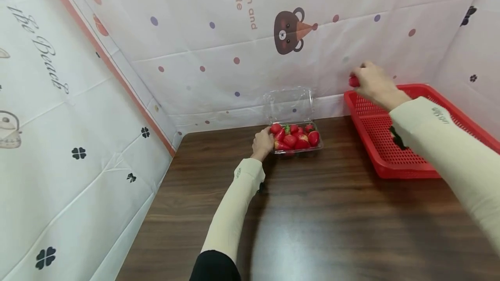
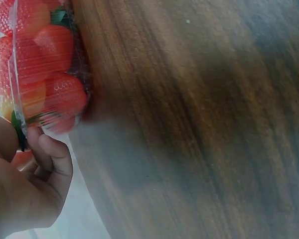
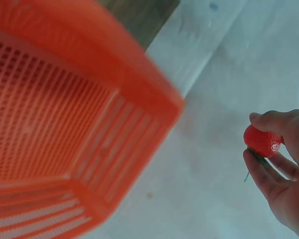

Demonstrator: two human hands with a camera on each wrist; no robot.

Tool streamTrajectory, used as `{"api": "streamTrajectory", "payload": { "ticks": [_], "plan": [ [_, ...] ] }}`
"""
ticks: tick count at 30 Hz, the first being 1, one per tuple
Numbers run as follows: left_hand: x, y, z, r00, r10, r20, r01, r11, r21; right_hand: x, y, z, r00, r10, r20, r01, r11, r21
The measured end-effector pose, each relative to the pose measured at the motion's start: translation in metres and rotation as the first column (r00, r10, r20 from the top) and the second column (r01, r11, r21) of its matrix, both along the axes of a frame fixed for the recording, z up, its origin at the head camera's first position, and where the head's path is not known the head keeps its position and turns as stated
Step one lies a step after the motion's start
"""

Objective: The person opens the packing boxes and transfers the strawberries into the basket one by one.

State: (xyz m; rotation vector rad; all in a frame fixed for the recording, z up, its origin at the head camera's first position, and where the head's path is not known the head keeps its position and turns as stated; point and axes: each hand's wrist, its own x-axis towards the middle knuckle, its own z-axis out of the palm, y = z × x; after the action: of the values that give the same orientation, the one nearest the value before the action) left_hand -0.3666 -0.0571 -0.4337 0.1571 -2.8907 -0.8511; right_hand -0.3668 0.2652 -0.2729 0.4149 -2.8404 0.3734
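Note:
My right hand [image 1: 374, 82] is raised beside the far left corner of a red plastic basket [image 1: 406, 171]. Between its thumb and fingers it pinches a single strawberry [image 3: 261, 141], whose green stem hangs down in the right wrist view. At the back of the table stands a clear plastic box [image 1: 318, 146] full of strawberries [image 1: 290, 140], its transparent lid [image 1: 289, 104] tipped up behind. My left hand [image 1: 262, 143] grips the left end of this box, thumb and curled fingers at its rim. In the left wrist view several strawberries [image 2: 65, 94] show through the box wall.
A dark wood-grain table [image 1: 312, 211] lies under everything. Behind it rises a white printed cloth [image 1: 218, 94], with another cloth wall [image 1: 97, 177] on the left. The basket's perforated floor [image 1: 384, 138] shows partly behind the right sleeve [image 1: 441, 142].

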Motion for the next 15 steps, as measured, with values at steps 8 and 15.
{"api": "streamTrajectory", "payload": {
  "ticks": [8,15],
  "plan": [
    [-0.005,-0.002,-0.001,0.998,0.02,0.059,-0.021,1.0,0.023,0.01,0.055,-0.014,0.997,-0.063,0.042,0.064,0.998,-0.028],
    [0.004,-0.004,-0.006,1.0,0.008,-0.003,-0.007,1.0,0.016,0.02,0.087,-0.041,0.987,-0.135,0.091,0.134,0.991,0.023]
  ]
}}
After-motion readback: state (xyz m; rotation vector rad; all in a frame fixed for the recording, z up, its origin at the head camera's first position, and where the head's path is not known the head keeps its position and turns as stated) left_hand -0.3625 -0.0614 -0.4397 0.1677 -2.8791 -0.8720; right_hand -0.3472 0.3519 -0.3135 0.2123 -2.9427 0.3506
